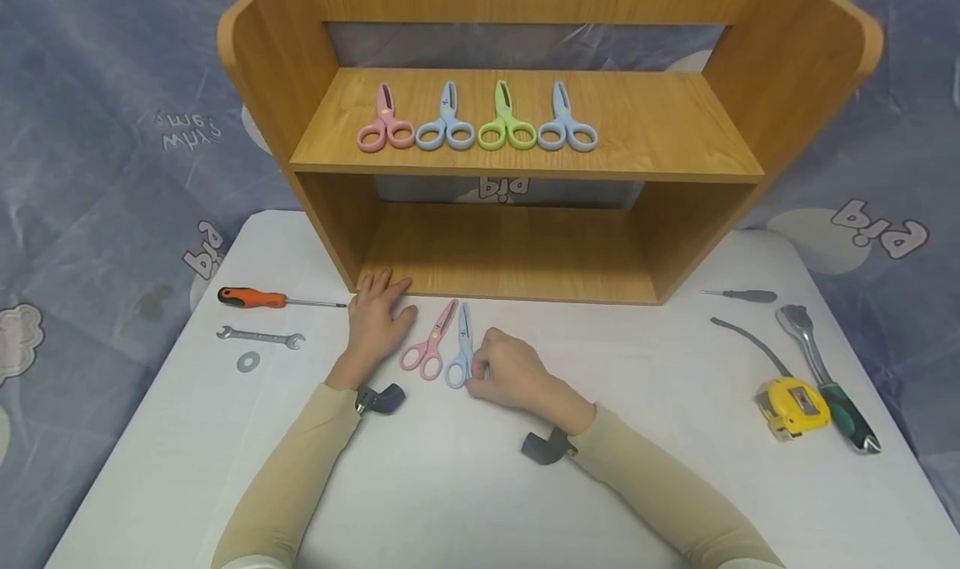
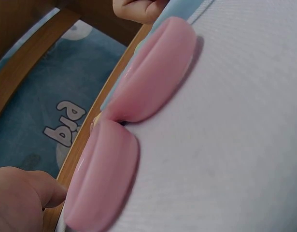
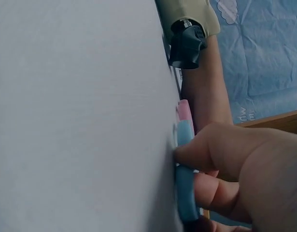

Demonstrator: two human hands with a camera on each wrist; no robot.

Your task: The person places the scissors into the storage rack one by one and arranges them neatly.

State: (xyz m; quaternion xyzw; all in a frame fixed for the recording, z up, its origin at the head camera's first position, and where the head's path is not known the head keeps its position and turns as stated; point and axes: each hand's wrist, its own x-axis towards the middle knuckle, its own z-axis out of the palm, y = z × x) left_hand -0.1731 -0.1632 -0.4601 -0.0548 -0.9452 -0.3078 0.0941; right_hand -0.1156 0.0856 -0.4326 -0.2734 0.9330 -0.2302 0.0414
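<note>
My right hand (image 1: 513, 371) pinches a handle ring of the light blue scissors (image 1: 454, 372), which lie on the white table with blades pointing at the shelf. In the right wrist view, thumb and fingers close around the blue ring (image 3: 187, 193). Just left of them lie pink scissors (image 1: 433, 346), tilted slightly, blades also towards the shelf; their two rings (image 2: 158, 72) fill much of the left wrist view. My left hand (image 1: 375, 323) rests with spread fingers at the shelf's lower front left corner, beside the pink scissors and holding nothing.
On the upper board of the wooden shelf (image 1: 660, 148) stand in a row pink (image 1: 386, 126), blue (image 1: 447, 119), green (image 1: 506, 124) and blue scissors (image 1: 562, 121). Left lie a screwdriver (image 1: 255, 297), wrench (image 1: 262, 336) and washer (image 1: 248, 361); right, a tape measure (image 1: 798, 406), ratchet (image 1: 843, 411) and small screwdriver (image 1: 752, 296).
</note>
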